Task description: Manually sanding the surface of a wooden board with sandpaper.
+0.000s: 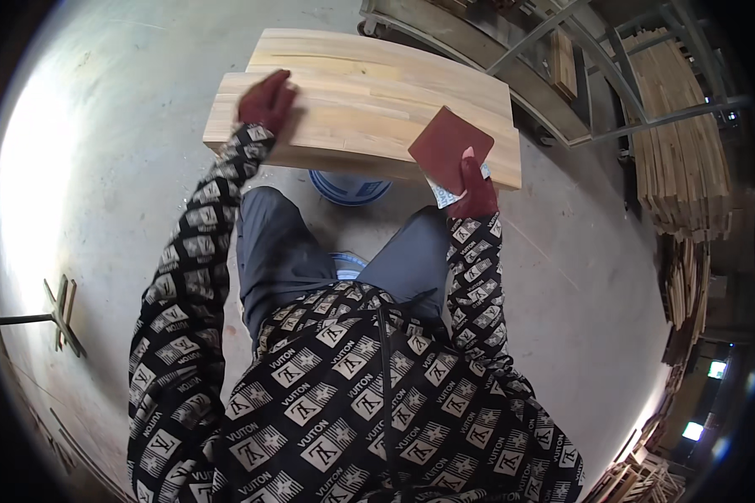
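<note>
My right hand [476,194], in a dark red glove with a bare thumb tip, is closed on a reddish-brown sheet of sandpaper [446,144]. The thumb presses on its face, and a bit of white and blue backing shows below. The sheet is over the right end of a pale wooden board [356,119] made of joined strips. My left hand [267,102], gloved in the same dark red, is at the board's left end. Its fingers are loosely bent and a little apart, with nothing seen in them; whether it touches the wood I cannot tell. A second board [344,52] shows beyond the first.
A blue bucket [351,189] stands under the boards, and another blue-rimmed container [347,265] is between my legs. A metal-framed cart [478,54] is at the far right, near stacked wooden planks [675,134]. A stand with crossed legs [63,317] is on the left.
</note>
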`<state>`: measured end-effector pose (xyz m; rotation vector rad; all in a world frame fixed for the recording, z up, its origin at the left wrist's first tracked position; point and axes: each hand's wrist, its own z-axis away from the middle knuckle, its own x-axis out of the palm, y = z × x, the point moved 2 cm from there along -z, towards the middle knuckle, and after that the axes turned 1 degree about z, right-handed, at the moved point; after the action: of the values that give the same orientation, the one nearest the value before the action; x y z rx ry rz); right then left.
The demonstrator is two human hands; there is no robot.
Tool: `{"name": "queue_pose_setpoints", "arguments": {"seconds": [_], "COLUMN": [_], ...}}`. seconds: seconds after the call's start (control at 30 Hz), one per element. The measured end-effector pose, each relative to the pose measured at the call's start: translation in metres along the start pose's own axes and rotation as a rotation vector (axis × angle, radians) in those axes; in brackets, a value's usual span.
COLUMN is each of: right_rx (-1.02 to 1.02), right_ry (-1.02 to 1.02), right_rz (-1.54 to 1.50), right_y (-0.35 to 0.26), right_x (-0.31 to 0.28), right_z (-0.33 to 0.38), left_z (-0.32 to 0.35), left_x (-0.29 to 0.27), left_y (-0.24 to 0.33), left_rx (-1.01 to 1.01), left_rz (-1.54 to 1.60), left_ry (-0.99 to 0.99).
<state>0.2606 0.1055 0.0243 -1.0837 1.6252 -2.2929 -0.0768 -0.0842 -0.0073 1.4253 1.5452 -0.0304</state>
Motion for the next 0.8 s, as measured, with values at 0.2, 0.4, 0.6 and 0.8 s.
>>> {"name": "queue_pose_setpoints", "arguments": {"seconds": [0.2,0.4,0.6,0.8], "right_rx": [0.263,-0.022,-0.592,0.143], "right_ry": [-0.086,-0.212,-0.378,-0.275], "right_rz": [0.303,0.817,1.117,0.473], "right_y": [0.010,0.018,0.040,0.034], "right_x": [0.019,0.011,-0.008,0.006], "right_z": [0.016,0.029,0.023,0.018], "left_z": [0.070,0.083,0.095,0.104], "left_x": [0.051,0.040,0.037,0.037], "left_y": [0.123,0.164,0.168,0.169], "left_rx": [-0.364,-0.559,-0.568,-0.652], "left_rz": [0.992,1.076,0.915,0.828], "left_ry": [-0.349,-0.534,-0.481,-0.364]}}
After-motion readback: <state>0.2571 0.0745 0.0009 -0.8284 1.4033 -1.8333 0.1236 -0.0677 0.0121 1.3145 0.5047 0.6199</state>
